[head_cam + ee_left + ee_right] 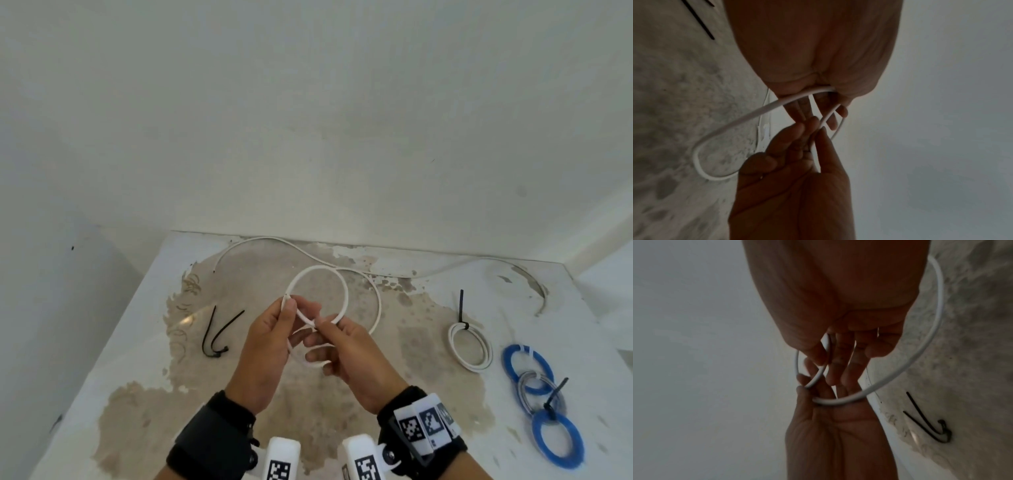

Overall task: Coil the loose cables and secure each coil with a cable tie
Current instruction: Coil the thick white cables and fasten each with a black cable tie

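Both my hands, left hand [270, 346] and right hand [356, 356], pinch white cable [337, 284] loops above table [130, 342].

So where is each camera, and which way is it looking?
Head: worn on the head, looking forward and down at the table; shows the left hand, right hand and both wrist straps.
Left wrist: sits on the left wrist, looks along the palm at fingers holding the white cable.
Right wrist: sits on the right wrist, looks along that palm at the same cable.
Shared: all three show the black cable ties.
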A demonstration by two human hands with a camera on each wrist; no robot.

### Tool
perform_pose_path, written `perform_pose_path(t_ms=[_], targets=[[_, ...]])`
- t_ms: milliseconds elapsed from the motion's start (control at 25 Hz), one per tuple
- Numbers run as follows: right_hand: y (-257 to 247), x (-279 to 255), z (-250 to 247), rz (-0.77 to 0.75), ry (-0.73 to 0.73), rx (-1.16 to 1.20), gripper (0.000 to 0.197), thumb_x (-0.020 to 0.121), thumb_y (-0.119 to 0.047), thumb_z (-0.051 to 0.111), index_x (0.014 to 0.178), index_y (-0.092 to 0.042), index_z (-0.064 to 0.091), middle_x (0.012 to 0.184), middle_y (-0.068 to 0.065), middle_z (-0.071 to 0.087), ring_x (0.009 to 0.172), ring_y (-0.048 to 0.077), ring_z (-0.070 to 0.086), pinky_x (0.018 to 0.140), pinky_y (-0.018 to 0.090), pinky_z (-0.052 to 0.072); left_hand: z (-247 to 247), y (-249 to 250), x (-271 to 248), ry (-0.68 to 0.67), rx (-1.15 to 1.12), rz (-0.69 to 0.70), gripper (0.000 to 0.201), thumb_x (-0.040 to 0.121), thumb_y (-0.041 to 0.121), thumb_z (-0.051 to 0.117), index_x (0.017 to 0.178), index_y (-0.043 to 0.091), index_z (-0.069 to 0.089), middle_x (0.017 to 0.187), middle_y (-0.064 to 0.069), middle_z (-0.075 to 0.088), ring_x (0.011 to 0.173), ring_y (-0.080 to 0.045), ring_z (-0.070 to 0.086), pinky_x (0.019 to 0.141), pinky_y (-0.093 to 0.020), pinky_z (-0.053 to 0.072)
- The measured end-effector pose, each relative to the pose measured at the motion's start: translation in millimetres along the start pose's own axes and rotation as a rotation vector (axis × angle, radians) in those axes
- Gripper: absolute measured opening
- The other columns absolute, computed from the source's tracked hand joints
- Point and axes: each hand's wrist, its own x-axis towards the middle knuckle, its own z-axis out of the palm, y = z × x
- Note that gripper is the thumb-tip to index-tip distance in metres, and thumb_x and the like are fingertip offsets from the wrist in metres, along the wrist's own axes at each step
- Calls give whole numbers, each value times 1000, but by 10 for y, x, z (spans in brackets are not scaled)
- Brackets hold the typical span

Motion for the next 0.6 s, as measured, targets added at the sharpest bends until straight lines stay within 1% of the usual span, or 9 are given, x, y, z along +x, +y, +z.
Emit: perform_pose_path(t_ms=[40,80,160,200,240,320,400,520,600], targets=[[-8,3,-29,0,17,-35,26,100,-40,59,108,-18,69,93,-1,74,79,15,69,61,25,44,-16,1,-1,0,-45,-13,33,103,30,44,94,17,73,99,-14,73,101,-27,71,91,-33,55],[-38,20,-69,-17,45,-53,28,100,-43,59,108,-17,67,97,-1,73,81,15,69,63,26,47,-41,7,0,-5,-76,-33,31,101,30,46,93,16,73,91,-12,73,97,-26,72,90,-32,55],[-153,71,-157,-78,71,-33,30,102,-42,55,110,-14,65,97,1,69,82,17,67,70,31,50,-86,19,7,-45,-79,-93,28,96,31,49,98,11,68,81,-7,69,89,-25,73,86,-31,57],[-221,80,-183,-112,53,-36,29,104,-37,52,113,-13,65,92,1,66,78,17,66,72,33,51,-99,23,8,-74,-59,-123,29,95,33,51,100,9,67,79,-6,68,86,-24,72,86,-31,57],[-276,84,-186,-153,31,-80,26,106,-31,49,115,-13,66,85,1,63,72,16,63,71,32,50,-109,28,13,-96,-36,-148,31,94,34,52,102,8,66,78,-6,66,85,-24,71,85,-33,57],[-328,68,-156,-230,8,-220,26,109,-23,43,113,-12,67,71,-3,55,61,11,54,63,25,47,-108,56,20,-118,7,-188,33,92,35,53,104,7,68,77,-5,65,84,-24,71,85,-34,57],[-327,35,-125,-242,0,-301,26,109,-22,42,111,-13,67,64,-6,50,56,9,49,58,21,44,-117,75,14,-117,30,-219,33,91,35,55,102,8,70,76,-5,65,81,-23,71,83,-34,57],[-287,-14,-119,-211,-52,-388,27,109,-25,41,107,-14,66,61,-5,50,55,10,49,57,23,43,-158,111,-15,-121,25,-287,31,90,35,58,100,11,74,78,-6,66,78,-22,71,82,-36,58],[-273,-45,-138,-188,-99,-460,28,109,-26,40,105,-16,66,61,-3,54,56,11,53,60,26,46,-189,138,-43,-123,51,-325,30,91,35,60,99,12,77,84,-8,71,84,-24,72,84,-39,59]])
